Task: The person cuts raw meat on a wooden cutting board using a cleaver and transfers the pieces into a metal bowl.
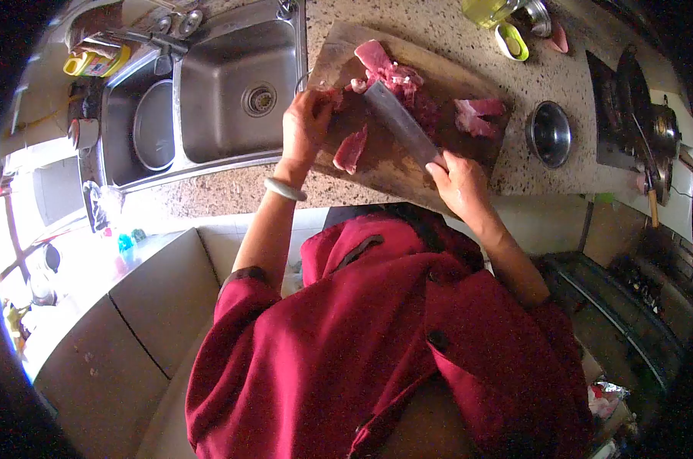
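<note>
My right hand grips the handle of a kitchen knife, its broad blade reaching up and left across the wooden cutting board. At the board's left edge, my left hand pinches a small piece of raw meat; the fingertips are partly hidden. Beyond the blade lies a heap of raw meat with pale fatty bits. A loose meat strip rests nearer me, between my hands. Two thick meat pieces sit together at the board's right side.
A steel double sink with a faucet adjoins the board on the left. To the right are a metal bowl, a green-rimmed dish and a stove with a dark wok. The speckled counter's front edge runs before me.
</note>
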The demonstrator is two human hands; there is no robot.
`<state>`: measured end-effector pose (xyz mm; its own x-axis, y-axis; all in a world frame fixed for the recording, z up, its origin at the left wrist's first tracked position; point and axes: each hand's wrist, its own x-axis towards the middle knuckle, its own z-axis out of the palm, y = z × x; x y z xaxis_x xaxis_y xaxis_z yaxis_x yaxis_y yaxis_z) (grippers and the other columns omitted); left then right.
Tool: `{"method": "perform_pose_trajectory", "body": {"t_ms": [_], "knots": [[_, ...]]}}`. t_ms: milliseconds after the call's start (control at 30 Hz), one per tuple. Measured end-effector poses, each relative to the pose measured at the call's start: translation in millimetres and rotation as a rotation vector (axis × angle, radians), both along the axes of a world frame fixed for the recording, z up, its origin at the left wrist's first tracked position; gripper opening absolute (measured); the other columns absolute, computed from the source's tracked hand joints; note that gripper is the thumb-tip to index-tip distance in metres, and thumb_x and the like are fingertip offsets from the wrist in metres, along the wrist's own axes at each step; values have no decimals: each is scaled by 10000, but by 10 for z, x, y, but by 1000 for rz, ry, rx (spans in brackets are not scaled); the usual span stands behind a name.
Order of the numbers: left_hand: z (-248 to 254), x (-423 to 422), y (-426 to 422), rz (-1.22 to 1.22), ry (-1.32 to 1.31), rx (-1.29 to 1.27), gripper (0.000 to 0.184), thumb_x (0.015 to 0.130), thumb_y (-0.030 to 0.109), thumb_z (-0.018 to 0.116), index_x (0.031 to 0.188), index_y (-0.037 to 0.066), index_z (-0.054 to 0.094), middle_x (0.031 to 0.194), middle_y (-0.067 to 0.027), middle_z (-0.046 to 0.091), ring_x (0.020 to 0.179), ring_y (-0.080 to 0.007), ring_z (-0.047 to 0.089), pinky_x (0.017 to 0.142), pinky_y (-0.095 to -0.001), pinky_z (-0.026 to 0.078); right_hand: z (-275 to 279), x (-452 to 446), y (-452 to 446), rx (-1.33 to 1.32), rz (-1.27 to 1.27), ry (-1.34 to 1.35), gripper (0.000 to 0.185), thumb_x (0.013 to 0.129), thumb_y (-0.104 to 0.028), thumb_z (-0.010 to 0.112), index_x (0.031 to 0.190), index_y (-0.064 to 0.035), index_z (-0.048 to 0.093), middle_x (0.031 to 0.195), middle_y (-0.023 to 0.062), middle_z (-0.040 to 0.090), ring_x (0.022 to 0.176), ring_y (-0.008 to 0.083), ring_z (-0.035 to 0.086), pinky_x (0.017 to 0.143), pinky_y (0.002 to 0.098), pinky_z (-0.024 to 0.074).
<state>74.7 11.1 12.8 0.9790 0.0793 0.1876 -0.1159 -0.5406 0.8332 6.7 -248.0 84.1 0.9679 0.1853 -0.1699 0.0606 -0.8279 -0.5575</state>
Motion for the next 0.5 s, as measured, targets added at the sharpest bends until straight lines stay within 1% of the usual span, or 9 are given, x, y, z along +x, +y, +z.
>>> {"method": "perform_pose_trajectory", "body": {"t_ms": [33, 100, 167, 200, 233, 300, 333, 433, 500], "knots": [[42, -61, -20, 8, 90, 97, 110, 789, 118, 626, 886, 66, 631, 870, -102, 613, 797, -304, 586, 704, -373, 480, 20, 7, -2, -32, 21, 16, 251, 844, -222, 579, 758, 6, 522, 673, 220, 556, 655, 409, 552, 555, 446, 422], [144, -200, -131, 138, -104, 256, 136, 757, 119, 640, 892, 100, 641, 886, -80, 602, 843, -282, 576, 716, -361, 478, 9, -4, -9, -8, 23, 15, 227, 843, -207, 575, 774, 3, 527, 683, 216, 559, 654, 406, 555, 556, 444, 425], [83, -431, -79, -99, -244, 375, 196, 731, 106, 634, 926, 131, 640, 883, -63, 584, 864, -268, 559, 724, -359, 473, 13, 0, 0, 21, 32, 13, 204, 843, -192, 570, 790, 1, 532, 694, 211, 561, 653, 404, 557, 557, 442, 427], [64, -587, -135, -122, -55, 447, 247, 719, 88, 612, 961, 135, 631, 908, -48, 578, 846, -258, 557, 727, -357, 474, 32, -10, 1, 30, 72, -22, 188, 841, -184, 569, 794, -4, 537, 709, 199, 566, 655, 395, 564, 558, 439, 434], [55, -702, -191, -218, -77, 410, 255, 727, 79, 580, 977, 115, 621, 988, -41, 578, 858, -248, 550, 744, -347, 471, 56, -22, 4, 37, 115, -55, 173, 838, -175, 569, 799, -9, 542, 725, 187, 570, 657, 385, 570, 559, 436, 441], [-13, -769, -283, -256, -129, 381, 263, 727, 81, 562, 982, 108, 622, 1029, -47, 576, 875, -247, 540, 775, -338, 463, 107, -6, 39, -32, 199, -55, 142, 841, -161, 562, 840, -20, 542, 737, 189, 575, 657, 383, 575, 562, 438, 453], [-17, -786, -290, -260, -120, 338, 282, 731, 79, 548, 1005, 96, 612, 1040, -55, 570, 890, -254, 528, 798, -343, 454, 122, -1, 57, -101, 276, -61, 122, 844, -147, 554, 882, -32, 542, 749, 191, 581, 657, 381, 580, 566, 441, 465], [-6, -769, -299, -241, -86, 315, 295, 743, 71, 545, 1034, 86, 595, 1053, -61, 565, 902, -260, 521, 814, -346, 446, 139, 32, 79, -143, 325, -74, 147, 833, -175, 577, 867, -39, 531, 749, 149, 581, 665, 345, 588, 555, 426, 463], [1, -762, -303, -220, -75, 310, 298, 749, 69, 546, 1044, 80, 587, 1059, -66, 561, 910, -262, 517, 822, -345, 440, 175, 20, 20, -120, 339, -116, 156, 833, -175, 578, 883, -39, 520, 748, 149, 581, 659, 346, 589, 553, 425, 464]]}}
